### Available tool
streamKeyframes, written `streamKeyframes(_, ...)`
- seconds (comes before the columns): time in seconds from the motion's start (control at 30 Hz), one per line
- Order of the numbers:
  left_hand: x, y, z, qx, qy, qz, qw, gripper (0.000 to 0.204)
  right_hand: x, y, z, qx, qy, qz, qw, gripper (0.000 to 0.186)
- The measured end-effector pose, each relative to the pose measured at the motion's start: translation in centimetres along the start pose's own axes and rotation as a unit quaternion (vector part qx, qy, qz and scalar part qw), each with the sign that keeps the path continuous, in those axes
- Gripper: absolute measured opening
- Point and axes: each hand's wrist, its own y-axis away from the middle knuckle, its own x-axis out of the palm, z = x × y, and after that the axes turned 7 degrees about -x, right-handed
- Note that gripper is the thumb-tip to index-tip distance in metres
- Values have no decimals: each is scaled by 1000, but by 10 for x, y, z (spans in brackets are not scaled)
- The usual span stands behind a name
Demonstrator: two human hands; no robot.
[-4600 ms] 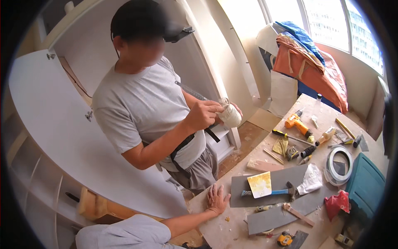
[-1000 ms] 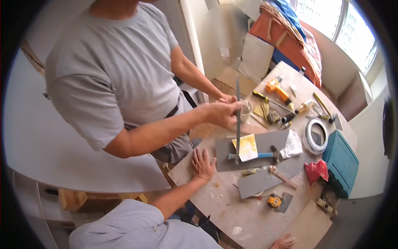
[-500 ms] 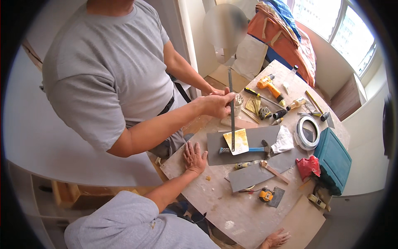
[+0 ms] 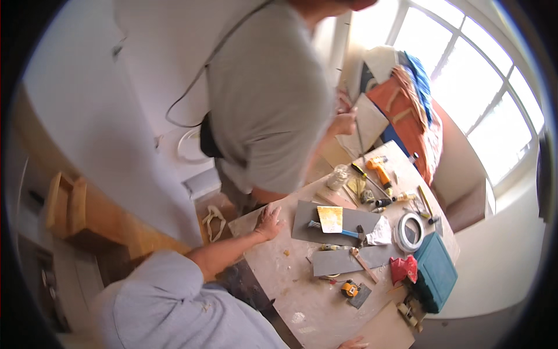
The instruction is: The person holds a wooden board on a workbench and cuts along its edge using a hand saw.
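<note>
My left hand [image 4: 269,223] lies flat with fingers spread on the near left edge of the worktable [image 4: 273,273]. At the lower edge, my right hand [image 4: 353,344] shows only in part, fingers stretched out beside a pale board [image 4: 381,328]. Neither hand holds anything. Between them and beyond are a dark grey sheet [image 4: 304,220], a yellow-stained white card [image 4: 331,219] lying over a blue-handled hammer [image 4: 350,234], a grey strip [image 4: 331,263], a small wooden-handled tool [image 4: 363,264] and an orange tape measure [image 4: 350,288].
A co-worker in a grey shirt [image 4: 279,99] stands at the far left side, hands [image 4: 344,121] on a thin dark strip. An orange drill [image 4: 381,174], glass jar [image 4: 337,177], white ring-shaped roll [image 4: 400,237], red bag [image 4: 402,269] and green case [image 4: 436,272] occupy the table.
The co-worker has moved right and turned toward the window, taking the dark strip from above the card. My view has shifted. Both my hands stay resting on the table.
</note>
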Motion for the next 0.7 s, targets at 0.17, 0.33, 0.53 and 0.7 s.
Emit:
streamKeyframes(0.17,-126,49,36,26,149,17,988,26,10,28,-46,-140,-99,-70,983,57)
streamKeyframes(0.33,-221,142,129,-149,144,134,969,37,-43,-5,-29,-216,-212,-121,945,53)
streamKeyframes(0.53,-188,300,322,-198,-58,281,937,46,-133,-97,37,-279,-292,-167,899,49)
streamKeyframes(0.7,-160,436,408,-395,-175,334,838,43,-239,-186,101,-327,-631,-106,696,49)
